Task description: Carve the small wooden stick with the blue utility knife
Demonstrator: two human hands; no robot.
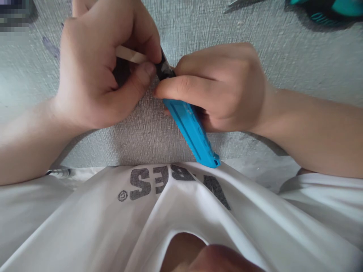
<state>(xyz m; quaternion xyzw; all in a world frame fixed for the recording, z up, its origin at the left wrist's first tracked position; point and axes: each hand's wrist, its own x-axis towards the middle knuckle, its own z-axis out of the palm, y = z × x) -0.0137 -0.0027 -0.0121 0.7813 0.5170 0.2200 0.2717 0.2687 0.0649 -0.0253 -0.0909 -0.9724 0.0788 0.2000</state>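
My right hand (224, 83) is wrapped round a blue utility knife (187, 128), its thumb and fingers closed over the upper part. The knife's handle slants down toward my shirt, and its black front end points up and left. My left hand (104, 64) is closed, with thumb and forefinger pinched right beside that black end. A thin pale strip (132, 54) runs through the left hand to the pinching fingertips. Whether the fingertips also press on the black end I cannot tell. The knife's blade is mostly hidden by the fingers.
A grey textured tabletop (136, 139) lies under both hands. At the far right rests a teal and black tool handle (329, 11), with a pointed metal tip (236, 4) to its left. A dark object (15, 11), partly blurred, sits at the far left. My white shirt (93, 226) borders the near edge.
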